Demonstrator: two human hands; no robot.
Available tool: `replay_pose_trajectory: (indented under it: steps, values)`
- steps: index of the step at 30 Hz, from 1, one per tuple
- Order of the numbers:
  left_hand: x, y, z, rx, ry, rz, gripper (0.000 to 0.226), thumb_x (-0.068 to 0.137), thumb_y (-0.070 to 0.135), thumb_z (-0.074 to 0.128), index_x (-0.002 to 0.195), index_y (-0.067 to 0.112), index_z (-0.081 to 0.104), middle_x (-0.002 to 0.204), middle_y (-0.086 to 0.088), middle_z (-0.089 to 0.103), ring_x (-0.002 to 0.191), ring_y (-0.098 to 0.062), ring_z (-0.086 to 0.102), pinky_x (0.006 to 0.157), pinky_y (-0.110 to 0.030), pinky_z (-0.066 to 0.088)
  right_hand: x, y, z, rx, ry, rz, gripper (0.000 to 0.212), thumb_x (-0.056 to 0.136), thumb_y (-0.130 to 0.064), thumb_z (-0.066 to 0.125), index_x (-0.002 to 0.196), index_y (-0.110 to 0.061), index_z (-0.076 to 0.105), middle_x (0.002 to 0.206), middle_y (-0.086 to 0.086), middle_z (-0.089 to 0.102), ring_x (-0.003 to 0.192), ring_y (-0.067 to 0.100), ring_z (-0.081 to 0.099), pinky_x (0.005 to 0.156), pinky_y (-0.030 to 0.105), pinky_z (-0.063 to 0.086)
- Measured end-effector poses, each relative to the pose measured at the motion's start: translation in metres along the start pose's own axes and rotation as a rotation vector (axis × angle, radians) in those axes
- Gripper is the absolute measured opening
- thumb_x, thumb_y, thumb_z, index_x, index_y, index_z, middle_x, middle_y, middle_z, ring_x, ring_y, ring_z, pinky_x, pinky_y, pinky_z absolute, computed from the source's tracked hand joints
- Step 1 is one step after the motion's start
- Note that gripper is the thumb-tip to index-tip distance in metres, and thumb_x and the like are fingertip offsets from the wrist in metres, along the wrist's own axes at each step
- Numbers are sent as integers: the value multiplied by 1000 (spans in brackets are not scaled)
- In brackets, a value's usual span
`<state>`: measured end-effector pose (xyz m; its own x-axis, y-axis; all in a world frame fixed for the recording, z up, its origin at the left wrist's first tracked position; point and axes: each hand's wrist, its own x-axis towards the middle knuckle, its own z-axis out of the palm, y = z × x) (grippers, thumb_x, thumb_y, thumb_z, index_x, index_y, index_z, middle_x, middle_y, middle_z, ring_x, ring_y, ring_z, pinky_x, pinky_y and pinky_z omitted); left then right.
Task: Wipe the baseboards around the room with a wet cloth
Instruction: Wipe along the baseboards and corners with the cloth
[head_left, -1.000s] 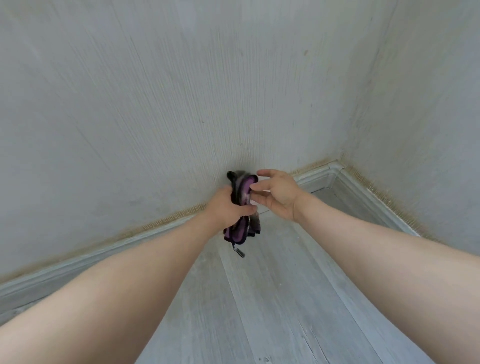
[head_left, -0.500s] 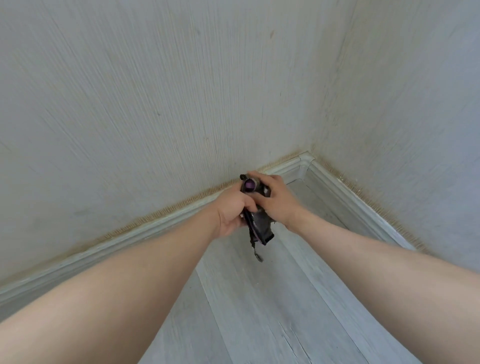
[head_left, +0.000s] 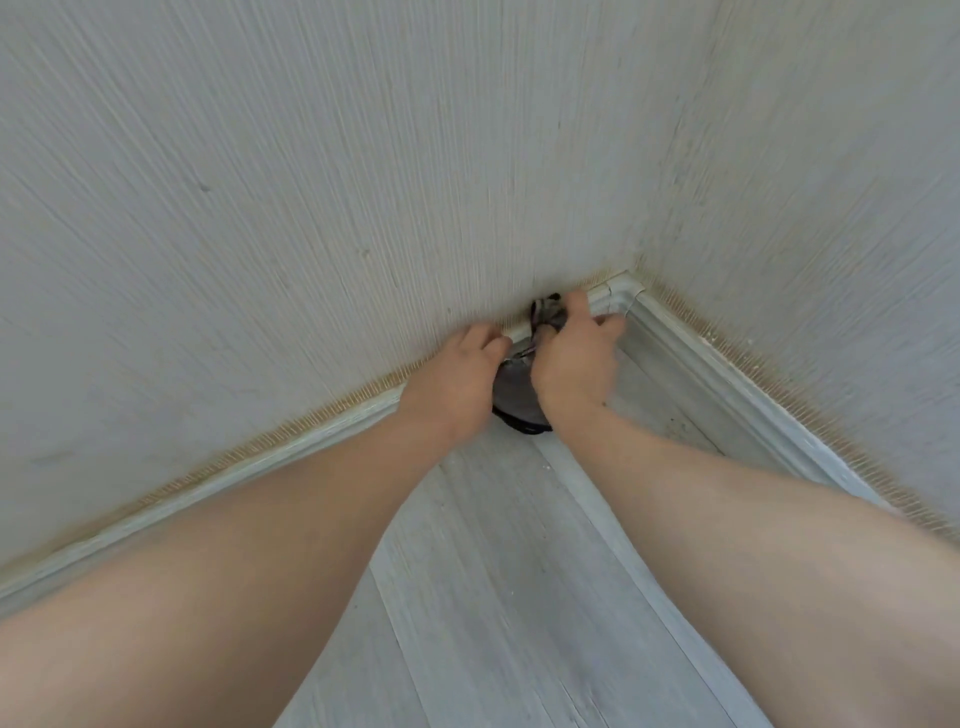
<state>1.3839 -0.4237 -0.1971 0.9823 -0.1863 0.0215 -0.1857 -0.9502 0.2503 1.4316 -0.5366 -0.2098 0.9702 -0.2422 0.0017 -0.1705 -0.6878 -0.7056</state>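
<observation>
Corner walls hemming, floor open

Both hands together, fingers curled.

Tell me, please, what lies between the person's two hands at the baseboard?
In the head view, the dark cloth is bunched between the left hand and right hand, up against the baseboard.

We're looking down into the corner of a room in what appears to be a home, and the finishes are telling us so. Two walls are meeting here, both wearing pale, finely ribbed wallpaper that is fraying to a tan fringe along its bottom edge. A moulded grey-white baseboard is running along both walls and turning the corner, and light grey wood-grain laminate flooring is stretching out below.
</observation>
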Motion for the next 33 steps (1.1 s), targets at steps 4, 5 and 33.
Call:
replay_pose_trajectory:
  steps: [4, 5, 33]
  values:
    - [1, -10, 7, 112, 20, 104, 55, 86, 1, 51, 139, 11, 41, 135, -4, 40, 120, -21, 38, 88, -36, 48, -4, -3, 10, -172, 48, -145, 22, 99, -27, 41, 113, -13, 52, 125, 11, 38, 71, 25, 51, 58, 31, 35]
    - [0, -12, 8, 125, 20, 125, 58, 85, 0, 52, 141, 10, 38, 135, -5, 41, 121, -22, 38, 87, -38, 49, -2, -3, 10, -187, 48, -159, 22, 99, -25, 41, 112, -12, 53, 123, 11, 40, 71, 25, 50, 58, 31, 34]
    - [18, -6, 11, 401, -58, 204, 72, 88, 9, 49, 149, 8, 10, 142, -2, 20, 125, -20, 25, 91, -33, 49, 39, 2, 1, -39, 113, 42, 22, 95, -14, 39, 105, -10, 58, 123, 8, 48, 93, 30, 53, 70, 26, 26]
